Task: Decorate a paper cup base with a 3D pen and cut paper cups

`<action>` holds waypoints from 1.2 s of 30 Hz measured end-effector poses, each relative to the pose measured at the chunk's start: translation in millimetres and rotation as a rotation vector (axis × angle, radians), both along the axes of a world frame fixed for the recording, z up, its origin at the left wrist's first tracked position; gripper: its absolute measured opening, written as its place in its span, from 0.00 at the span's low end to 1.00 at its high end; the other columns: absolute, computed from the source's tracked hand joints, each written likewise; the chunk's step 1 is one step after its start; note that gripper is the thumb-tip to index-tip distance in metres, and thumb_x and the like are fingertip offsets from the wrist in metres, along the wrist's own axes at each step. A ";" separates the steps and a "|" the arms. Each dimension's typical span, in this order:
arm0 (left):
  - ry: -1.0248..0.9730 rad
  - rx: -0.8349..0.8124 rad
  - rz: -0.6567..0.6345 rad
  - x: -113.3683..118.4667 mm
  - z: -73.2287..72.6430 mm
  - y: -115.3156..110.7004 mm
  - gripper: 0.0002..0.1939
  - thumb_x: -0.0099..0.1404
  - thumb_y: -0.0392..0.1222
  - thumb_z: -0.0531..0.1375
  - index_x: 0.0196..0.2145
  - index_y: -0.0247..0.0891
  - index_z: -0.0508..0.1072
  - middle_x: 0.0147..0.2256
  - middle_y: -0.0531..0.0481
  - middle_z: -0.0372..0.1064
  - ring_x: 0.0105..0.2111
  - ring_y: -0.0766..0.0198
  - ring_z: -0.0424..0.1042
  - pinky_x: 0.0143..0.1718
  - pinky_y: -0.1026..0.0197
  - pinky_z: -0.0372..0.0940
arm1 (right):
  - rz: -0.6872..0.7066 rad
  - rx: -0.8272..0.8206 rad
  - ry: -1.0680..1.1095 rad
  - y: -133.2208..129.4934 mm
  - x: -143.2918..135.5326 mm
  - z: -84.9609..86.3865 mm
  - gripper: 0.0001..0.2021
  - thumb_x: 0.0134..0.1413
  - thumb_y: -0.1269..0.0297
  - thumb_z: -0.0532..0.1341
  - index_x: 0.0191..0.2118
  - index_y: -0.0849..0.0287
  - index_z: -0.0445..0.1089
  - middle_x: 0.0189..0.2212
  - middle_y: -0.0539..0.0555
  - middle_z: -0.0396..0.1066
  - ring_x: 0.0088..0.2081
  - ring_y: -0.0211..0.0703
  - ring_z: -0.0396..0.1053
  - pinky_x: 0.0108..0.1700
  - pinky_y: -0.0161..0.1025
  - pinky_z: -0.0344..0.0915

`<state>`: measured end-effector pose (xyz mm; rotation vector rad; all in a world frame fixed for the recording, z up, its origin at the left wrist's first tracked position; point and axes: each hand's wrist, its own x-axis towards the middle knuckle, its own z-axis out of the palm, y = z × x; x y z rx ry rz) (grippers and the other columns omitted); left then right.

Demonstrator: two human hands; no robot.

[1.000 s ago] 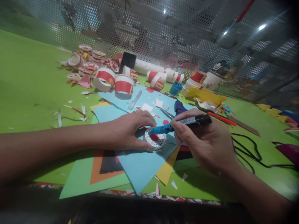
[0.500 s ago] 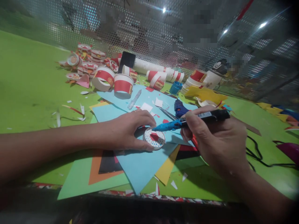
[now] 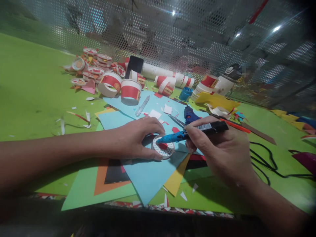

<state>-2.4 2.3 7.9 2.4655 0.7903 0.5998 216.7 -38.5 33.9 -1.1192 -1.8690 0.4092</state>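
My left hand (image 3: 142, 138) grips a small round paper disc (image 3: 168, 152) between thumb and fingers at its left edge. The disc is white with blue dots and a red shape in the middle, and it rests on light blue paper (image 3: 145, 177). In my right hand (image 3: 219, 148) is a marker pen (image 3: 207, 128) with a black barrel and a blue-smeared front part. Its tip meets or hovers just over the disc's upper left; exact contact cannot be told. Scissors (image 3: 176, 121) lie partly hidden behind the right hand, beside a dark blue glue gun (image 3: 191, 114).
Red-and-white paper cups (image 3: 130, 90) and a pile of decorated paper rounds (image 3: 95, 70) stand at the back, near a black phone (image 3: 134, 65). A blue paint jar (image 3: 185, 93) sits right of them. Black cord (image 3: 266, 158) curls at right. Paper scraps litter the green table (image 3: 32, 112).
My right hand has shifted left and slightly down, bringing the marker tip further over the disc's upper left. My left hand and the disc stay in place.
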 end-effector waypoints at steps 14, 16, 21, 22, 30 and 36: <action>0.001 0.006 -0.003 0.1 -0.3 -0.5 0.22 0.57 0.49 0.67 0.46 0.34 0.72 0.46 0.42 0.67 0.48 0.53 0.66 0.50 0.53 0.62 | 0.000 -0.006 -0.006 1.4 -1.5 -3.4 0.12 0.57 0.54 0.62 0.30 0.57 0.71 0.16 0.46 0.66 0.19 0.35 0.63 0.22 0.35 0.58; 0.000 0.008 0.000 -0.1 -0.7 -0.4 0.22 0.57 0.50 0.67 0.45 0.34 0.72 0.46 0.42 0.67 0.48 0.53 0.66 0.49 0.53 0.62 | 0.000 -0.020 0.003 1.3 -1.6 -3.4 0.12 0.57 0.54 0.62 0.30 0.57 0.70 0.17 0.46 0.66 0.19 0.35 0.64 0.21 0.35 0.57; -0.011 0.018 -0.003 -0.2 -1.4 0.2 0.22 0.57 0.50 0.67 0.45 0.35 0.72 0.46 0.42 0.67 0.48 0.53 0.66 0.49 0.54 0.62 | 0.009 -0.023 0.007 1.9 -1.9 -3.2 0.12 0.58 0.55 0.62 0.30 0.57 0.70 0.16 0.46 0.66 0.19 0.35 0.64 0.21 0.34 0.57; -0.013 0.019 -0.006 -0.3 -1.6 0.3 0.22 0.57 0.50 0.67 0.45 0.35 0.72 0.46 0.42 0.67 0.48 0.53 0.66 0.49 0.53 0.62 | 0.013 -0.028 0.010 2.3 -2.1 -3.2 0.12 0.57 0.55 0.62 0.30 0.57 0.70 0.16 0.46 0.66 0.19 0.35 0.64 0.21 0.34 0.57; -0.002 0.015 0.001 -0.4 -2.2 -0.2 0.23 0.57 0.50 0.67 0.45 0.34 0.72 0.46 0.42 0.68 0.47 0.53 0.66 0.48 0.53 0.62 | -0.005 -0.084 0.071 4.3 -6.2 -2.5 0.13 0.56 0.56 0.63 0.27 0.59 0.69 0.15 0.45 0.65 0.18 0.33 0.62 0.22 0.32 0.59; 0.004 0.010 0.009 0.7 -0.6 -0.4 0.23 0.57 0.50 0.67 0.45 0.33 0.72 0.45 0.41 0.68 0.47 0.53 0.67 0.48 0.53 0.62 | 0.046 -0.134 0.060 4.7 -5.9 2.2 0.11 0.57 0.58 0.62 0.28 0.59 0.68 0.16 0.46 0.65 0.19 0.33 0.63 0.23 0.33 0.59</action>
